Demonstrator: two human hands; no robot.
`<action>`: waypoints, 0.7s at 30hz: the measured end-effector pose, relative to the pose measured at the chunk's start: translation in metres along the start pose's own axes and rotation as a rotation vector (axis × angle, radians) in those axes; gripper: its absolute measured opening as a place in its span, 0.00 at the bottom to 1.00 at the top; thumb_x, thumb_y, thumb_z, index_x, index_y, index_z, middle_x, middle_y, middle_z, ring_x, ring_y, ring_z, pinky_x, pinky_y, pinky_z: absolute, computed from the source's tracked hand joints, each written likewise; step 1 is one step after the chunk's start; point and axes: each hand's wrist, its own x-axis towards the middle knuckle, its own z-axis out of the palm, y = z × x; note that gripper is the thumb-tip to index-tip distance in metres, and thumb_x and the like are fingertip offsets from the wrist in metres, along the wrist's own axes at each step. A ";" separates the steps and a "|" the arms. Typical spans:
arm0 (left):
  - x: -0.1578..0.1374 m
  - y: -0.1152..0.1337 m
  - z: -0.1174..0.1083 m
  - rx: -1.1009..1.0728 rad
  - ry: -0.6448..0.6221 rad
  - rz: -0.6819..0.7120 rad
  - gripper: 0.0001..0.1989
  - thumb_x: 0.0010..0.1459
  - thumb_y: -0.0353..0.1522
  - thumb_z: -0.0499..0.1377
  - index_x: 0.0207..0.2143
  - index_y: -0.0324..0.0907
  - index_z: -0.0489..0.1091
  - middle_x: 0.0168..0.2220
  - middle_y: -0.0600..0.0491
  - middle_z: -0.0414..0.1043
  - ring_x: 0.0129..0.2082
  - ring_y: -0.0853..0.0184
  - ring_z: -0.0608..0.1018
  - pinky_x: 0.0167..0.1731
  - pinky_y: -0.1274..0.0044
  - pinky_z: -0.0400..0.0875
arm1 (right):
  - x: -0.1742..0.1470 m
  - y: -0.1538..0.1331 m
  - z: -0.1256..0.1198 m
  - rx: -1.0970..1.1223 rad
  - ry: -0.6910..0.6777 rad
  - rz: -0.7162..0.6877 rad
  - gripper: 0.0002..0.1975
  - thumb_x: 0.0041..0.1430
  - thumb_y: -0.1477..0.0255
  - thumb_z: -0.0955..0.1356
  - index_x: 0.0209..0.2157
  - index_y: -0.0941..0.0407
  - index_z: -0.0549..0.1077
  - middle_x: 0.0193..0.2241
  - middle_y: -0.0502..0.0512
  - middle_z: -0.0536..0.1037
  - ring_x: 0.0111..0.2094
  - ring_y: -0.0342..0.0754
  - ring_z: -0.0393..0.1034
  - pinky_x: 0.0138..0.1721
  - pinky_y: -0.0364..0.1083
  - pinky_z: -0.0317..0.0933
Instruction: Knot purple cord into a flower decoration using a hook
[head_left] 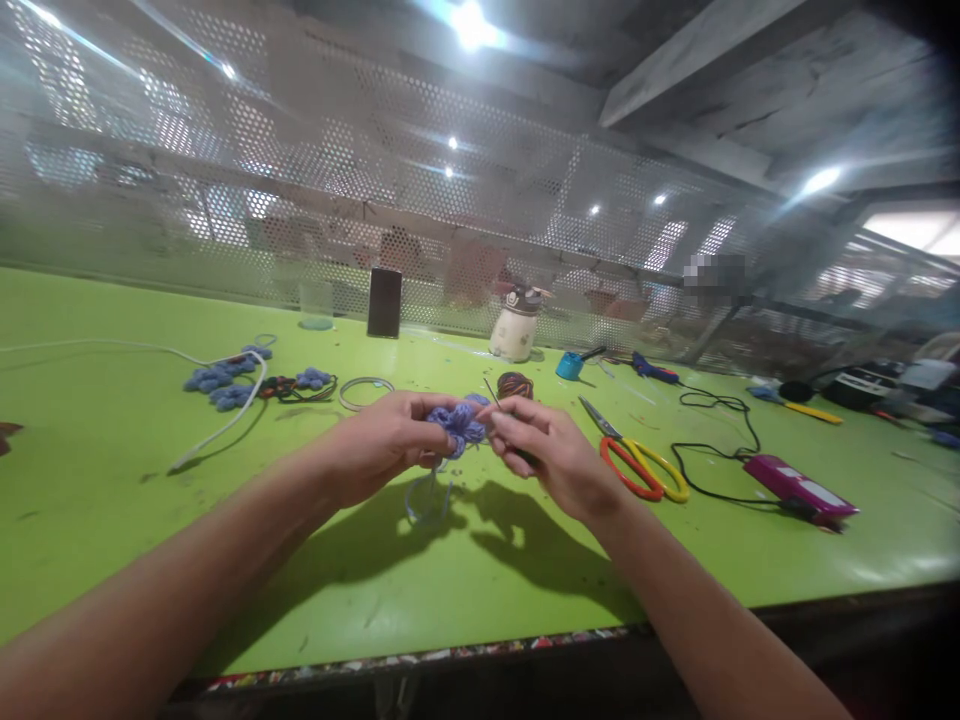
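Note:
A purple-blue crocheted flower (456, 428) is pinched between the thumb and fingers of my left hand (397, 432), above the middle of the table. Loose yarn ends (429, 500) hang from the flower. My right hand (536, 432) is closed round a thin crochet hook (491, 391), whose slim shaft sticks up past the fingertips; its handle is mostly hidden in the palm. The right fingertips are at the flower's right edge. Just behind my right hand lies a ball of dark multicoloured yarn (515, 385).
Scissors (637, 462) with red and yellow handles lie right, near a magenta corded device (799, 485) and a blue glue gun (654, 370). More blue crocheted flowers (225, 380) and a white cord (251, 395) are left. A cream jar (514, 328) stands behind, before a perforated screen (450, 230).

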 end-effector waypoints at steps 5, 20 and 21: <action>-0.003 0.006 -0.002 -0.045 0.027 0.039 0.21 0.44 0.24 0.61 0.44 0.37 0.75 0.35 0.48 0.74 0.31 0.68 0.68 0.29 0.75 0.58 | 0.000 -0.008 -0.026 -0.446 0.091 -0.140 0.17 0.62 0.61 0.62 0.34 0.60 0.75 0.19 0.47 0.60 0.19 0.38 0.50 0.20 0.42 0.45; -0.003 0.005 0.000 -0.057 -0.002 0.031 0.21 0.43 0.23 0.61 0.43 0.37 0.76 0.33 0.49 0.74 0.29 0.70 0.66 0.28 0.76 0.55 | -0.002 -0.004 -0.014 -0.530 -0.082 -0.162 0.15 0.60 0.65 0.64 0.31 0.60 0.77 0.19 0.49 0.63 0.22 0.40 0.55 0.23 0.42 0.49; -0.003 0.005 0.000 -0.059 -0.005 0.031 0.20 0.43 0.23 0.61 0.43 0.37 0.76 0.33 0.49 0.74 0.29 0.69 0.66 0.28 0.76 0.55 | -0.002 -0.004 -0.014 -0.519 -0.089 -0.154 0.15 0.61 0.65 0.64 0.32 0.61 0.77 0.19 0.48 0.63 0.22 0.40 0.54 0.23 0.42 0.49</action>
